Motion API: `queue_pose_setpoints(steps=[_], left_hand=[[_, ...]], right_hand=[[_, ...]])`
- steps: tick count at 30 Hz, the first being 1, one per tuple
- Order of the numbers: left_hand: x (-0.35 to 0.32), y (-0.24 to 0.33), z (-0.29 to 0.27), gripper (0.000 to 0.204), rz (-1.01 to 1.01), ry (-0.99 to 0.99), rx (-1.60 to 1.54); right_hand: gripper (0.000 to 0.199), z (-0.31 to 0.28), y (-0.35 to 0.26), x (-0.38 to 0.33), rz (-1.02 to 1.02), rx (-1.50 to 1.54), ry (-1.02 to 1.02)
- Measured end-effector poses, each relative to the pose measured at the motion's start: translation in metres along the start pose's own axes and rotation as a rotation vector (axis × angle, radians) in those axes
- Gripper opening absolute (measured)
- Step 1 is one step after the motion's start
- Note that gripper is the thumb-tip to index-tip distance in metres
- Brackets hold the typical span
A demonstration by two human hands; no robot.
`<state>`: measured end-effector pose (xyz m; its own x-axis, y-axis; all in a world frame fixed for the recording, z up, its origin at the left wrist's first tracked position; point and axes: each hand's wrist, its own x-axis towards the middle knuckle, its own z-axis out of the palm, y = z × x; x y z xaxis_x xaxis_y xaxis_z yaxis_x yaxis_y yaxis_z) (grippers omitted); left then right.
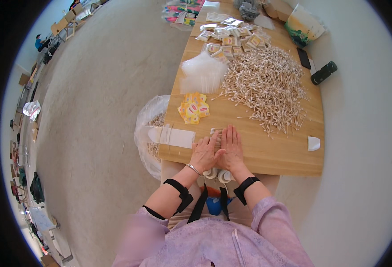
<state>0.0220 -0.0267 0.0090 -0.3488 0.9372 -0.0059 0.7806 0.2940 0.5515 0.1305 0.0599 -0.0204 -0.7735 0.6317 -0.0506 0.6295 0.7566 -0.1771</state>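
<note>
A small row of cotton swabs (215,132) lies side by side on the wooden table (267,153), between my two hands near the front edge. My left hand (204,152) rests at the row's left side, fingers stretched forward and touching the swabs. Along the right side lies my right hand (232,149), flat, with its fingers straight and close together. The thumbs meet below the row. Part of the swabs is hidden under the fingers. Just left of my left hand is a white rectangular pad (181,138). Yellow-and-white printed cards (193,108) lie in a pile beyond it.
A big heap of loose swabs (267,84) covers the table's right side. Clear plastic bags (203,72) and filled packets (236,35) lie farther back. A dark bottle (324,73) and a phone (303,58) are by the wall. A plastic sack (143,118) of swabs stands left of the table.
</note>
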Motion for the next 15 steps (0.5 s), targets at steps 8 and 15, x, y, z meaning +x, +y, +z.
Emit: queue_pose_setpoints(steps=[8, 15], left_hand=[[0.006, -0.005, 0.001, 0.064, -0.036, -0.092, -0.003], [0.013, -0.007, 0.003, 0.071, -0.042, -0.159, 0.025]], right_hand=[[0.085, 0.001, -0.002, -0.003, -0.022, 0.005, 0.093], [0.084, 0.001, -0.001, -0.005, -0.028, 0.06, 0.155]])
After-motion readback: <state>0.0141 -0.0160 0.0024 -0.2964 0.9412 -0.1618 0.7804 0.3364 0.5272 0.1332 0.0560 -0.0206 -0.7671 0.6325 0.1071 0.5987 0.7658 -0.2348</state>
